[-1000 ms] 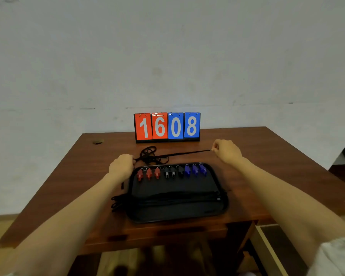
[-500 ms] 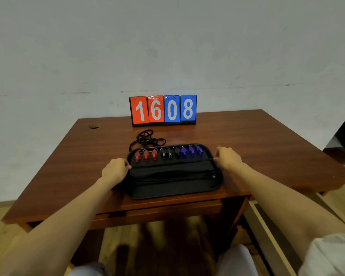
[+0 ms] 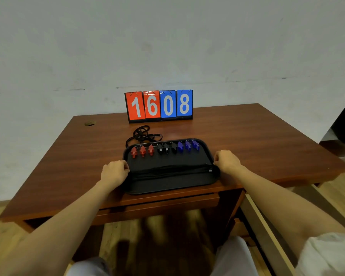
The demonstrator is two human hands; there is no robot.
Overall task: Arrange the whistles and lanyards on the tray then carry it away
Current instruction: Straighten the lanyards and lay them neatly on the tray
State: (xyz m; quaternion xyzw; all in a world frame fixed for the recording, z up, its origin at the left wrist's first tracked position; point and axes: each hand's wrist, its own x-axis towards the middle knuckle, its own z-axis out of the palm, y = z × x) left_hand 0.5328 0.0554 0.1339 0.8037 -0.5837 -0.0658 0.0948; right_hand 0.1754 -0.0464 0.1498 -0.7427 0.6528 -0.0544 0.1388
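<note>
I am looking down at a brown wooden table (image 3: pixel 237 140), and a black tray (image 3: pixel 167 186) is lying near its front edge. My left hand (image 3: pixel 114 172) is resting at the left rim of the tray with the fingers curled into a loose fist; it seems to be pinching the end of a black lanyard (image 3: pixel 167 169) that is stretching across the middle of the tray, but I cannot tell the exact grip. My right hand (image 3: pixel 226 161) is sitting at the right rim, also with curled fingers, just beside the other end of this lanyard (the small clip there is too small for me to describe well).

Along the far side of the tray, the whistles are standing in one row: three red whistles (image 3: pixel 142 151) on the left, three black whistles (image 3: pixel 166 149) in the middle, three blue whistles (image 3: pixel 187 146) on the right. They are lying close side by side, each with a small ring at its far end.

Behind the tray, on the bare table, a tangled bundle of black lanyards (image 3: pixel 144 135) is waiting, just beside the far left corner of the tray. Further back, a flip scoreboard (image 3: pixel 159 105) is standing upright against the wall (image 3: pixel 167 46), showing 1 6 in red and 0 8 in blue. A small round hole (image 3: pixel 90 123) is showing in the far left part of the tabletop.
</note>
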